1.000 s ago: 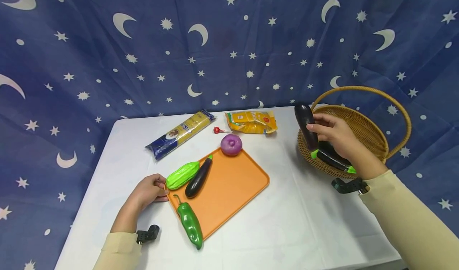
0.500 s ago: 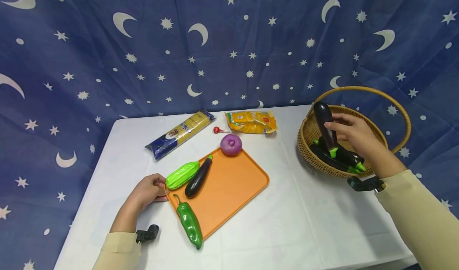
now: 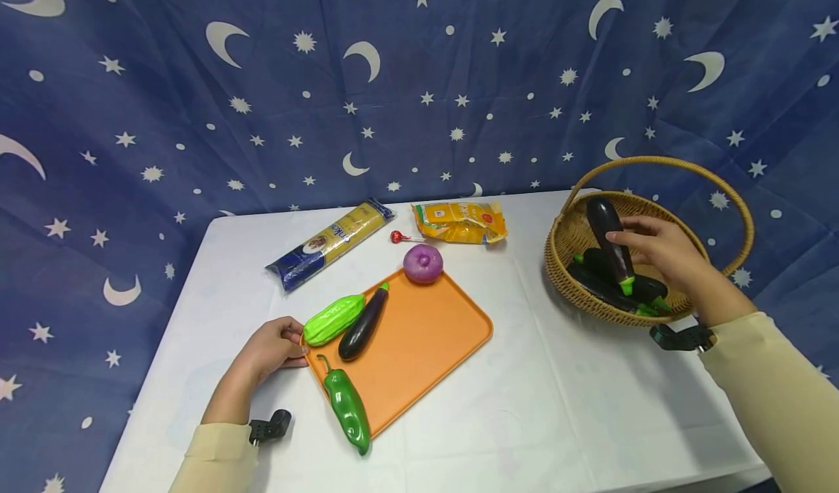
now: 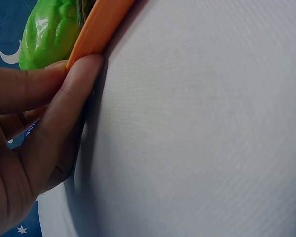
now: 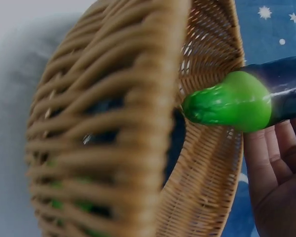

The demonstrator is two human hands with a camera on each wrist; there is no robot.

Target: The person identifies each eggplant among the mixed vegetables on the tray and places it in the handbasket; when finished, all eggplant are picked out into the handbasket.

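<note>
My right hand [image 3: 665, 253] grips a dark purple eggplant [image 3: 608, 238] with a green stem end, tilted over the wicker basket [image 3: 557, 274]. Beneath it, two more eggplants [image 3: 596, 289] lie inside the basket. In the right wrist view the held eggplant's green cap [image 5: 227, 101] points at the basket's rim. On the left, my left hand [image 3: 272, 347] pinches the corner of the orange tray [image 3: 426, 347] between thumb and fingers. On that tray lie a light green bitter melon [image 3: 334, 320], a small eggplant [image 3: 363, 324] and a green pepper [image 3: 347, 409] overhanging its edge.
A purple onion-like vegetable [image 3: 422, 264] sits at the tray's far corner. Behind it are a red lollipop [image 3: 396, 237], a yellow-orange packet [image 3: 461, 223] and a blue-and-gold pasta bag [image 3: 331, 244]. The basket's tall handle [image 3: 701, 165] arches over its opening.
My right hand has carried the eggplant rightward from the basket's left rim to above its inside, then slightly lower. The left hand and tray have stayed put.
</note>
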